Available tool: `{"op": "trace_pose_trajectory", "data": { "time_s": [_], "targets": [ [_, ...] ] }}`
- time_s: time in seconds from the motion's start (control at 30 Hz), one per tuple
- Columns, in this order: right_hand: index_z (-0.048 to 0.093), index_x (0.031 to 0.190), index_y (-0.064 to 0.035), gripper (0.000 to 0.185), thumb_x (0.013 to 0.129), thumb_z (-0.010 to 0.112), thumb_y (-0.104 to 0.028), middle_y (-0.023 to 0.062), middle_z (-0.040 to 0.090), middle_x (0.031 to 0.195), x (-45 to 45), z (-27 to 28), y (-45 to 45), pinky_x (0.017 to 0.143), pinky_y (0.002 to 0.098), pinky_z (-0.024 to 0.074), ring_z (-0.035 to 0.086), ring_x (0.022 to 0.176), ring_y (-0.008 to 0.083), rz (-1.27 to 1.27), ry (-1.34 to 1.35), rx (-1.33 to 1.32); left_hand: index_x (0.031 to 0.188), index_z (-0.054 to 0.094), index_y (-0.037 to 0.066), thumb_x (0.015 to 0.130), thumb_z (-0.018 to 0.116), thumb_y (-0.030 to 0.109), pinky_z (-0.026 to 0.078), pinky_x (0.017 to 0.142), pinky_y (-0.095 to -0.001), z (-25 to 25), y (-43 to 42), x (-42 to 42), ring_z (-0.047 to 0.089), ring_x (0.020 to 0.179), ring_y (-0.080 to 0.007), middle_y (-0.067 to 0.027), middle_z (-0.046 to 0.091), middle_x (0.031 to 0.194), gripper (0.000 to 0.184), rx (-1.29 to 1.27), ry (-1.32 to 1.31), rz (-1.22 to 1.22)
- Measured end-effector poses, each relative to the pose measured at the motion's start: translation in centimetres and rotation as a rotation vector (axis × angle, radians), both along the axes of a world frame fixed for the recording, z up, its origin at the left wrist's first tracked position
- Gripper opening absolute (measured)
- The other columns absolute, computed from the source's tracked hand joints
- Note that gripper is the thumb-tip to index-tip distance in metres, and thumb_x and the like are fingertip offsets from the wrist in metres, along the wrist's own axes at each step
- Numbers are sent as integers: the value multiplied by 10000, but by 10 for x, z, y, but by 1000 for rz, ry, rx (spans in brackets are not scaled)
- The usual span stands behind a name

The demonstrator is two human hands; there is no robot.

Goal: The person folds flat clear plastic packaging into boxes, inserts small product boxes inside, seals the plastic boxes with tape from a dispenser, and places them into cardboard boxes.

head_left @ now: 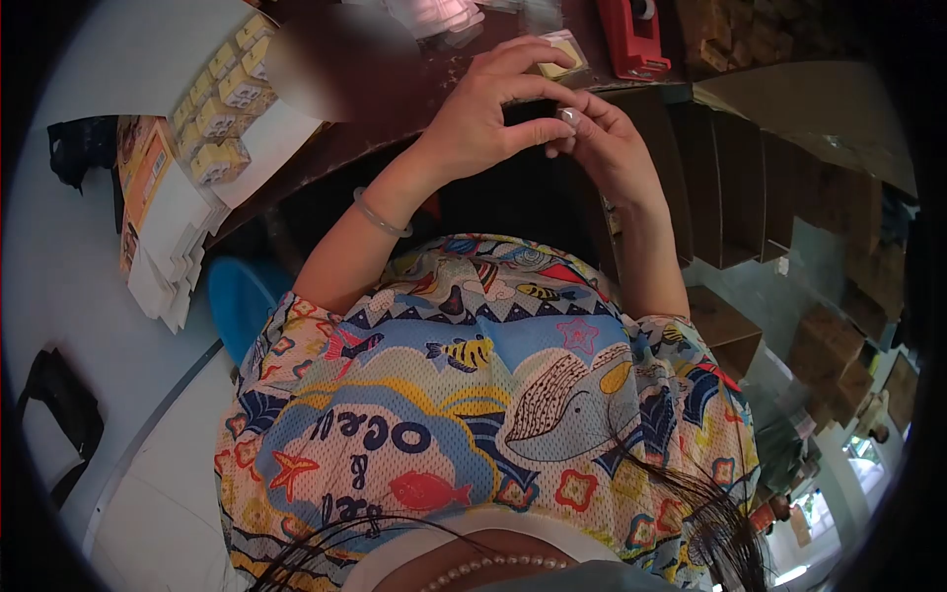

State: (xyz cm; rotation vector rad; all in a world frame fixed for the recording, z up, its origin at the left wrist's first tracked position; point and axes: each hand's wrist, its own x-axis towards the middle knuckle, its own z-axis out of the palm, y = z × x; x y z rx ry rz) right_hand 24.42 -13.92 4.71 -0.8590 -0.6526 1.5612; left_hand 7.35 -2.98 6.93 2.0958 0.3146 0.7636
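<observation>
My left hand (483,113), with a bangle on its wrist, reaches over the table edge. Its thumb and index finger are brought together against the fingertips of my right hand (617,148). The right thumb and fingers are pinched closed too. Whatever the fingertips hold, if anything, is too small or hidden to make out. Just beyond the left fingers lies a small clear packet with a yellow label (563,56) on the dark table (434,94). A red tape dispenser (632,41) stands right of that packet.
Several small yellow boxes (222,118) sit in rows at the left, above a stack of printed cardboard (163,227). A blue bucket (237,306) stands below the table. Clear plastic packets (444,18) lie at the back. Cardboard boxes (730,187) line the right.
</observation>
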Motion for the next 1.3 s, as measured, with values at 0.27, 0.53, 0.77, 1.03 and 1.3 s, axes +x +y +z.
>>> {"op": "trace_pose_trajectory", "data": {
  "time_s": [0.27,0.53,0.77,1.03,1.3],
  "targets": [
    [607,1067,-39,204,981,600,-224,-11,571,846,-1,2,-1,755,305,517,544,753,89,183,229,-34,1060,716,43,854,727,173,396,1056,-399,-2,3,-12,549,1205,-234,-99,607,1242,244,-423,-70,-167],
    [635,983,-24,172,964,633,-195,-10,599,821,-10,7,0,741,264,521,567,753,63,-21,-211,14,1027,715,5,928,628,125,431,1003,-329,-7,-8,-9,586,1109,-175,-89,630,1181,178,-528,-58,40],
    [640,963,-8,156,947,660,-162,-7,623,792,-21,3,2,685,214,478,567,725,55,-239,-427,68,979,739,28,903,658,120,433,986,-329,-17,-10,4,598,1067,-176,-74,652,1130,145,-531,-132,212],
    [655,952,-5,173,935,679,-175,3,642,793,-22,-21,17,666,196,467,586,704,62,-494,-404,57,926,772,106,776,738,145,420,979,-413,6,18,31,541,1146,-313,-69,646,1177,158,431,85,356],
    [661,942,-5,194,928,690,-196,5,648,786,-4,-33,17,664,200,473,590,693,61,-522,-369,-30,980,761,54,829,723,102,486,930,-312,-33,29,52,634,1069,-199,-65,676,1186,163,-179,14,199]
  ]
}}
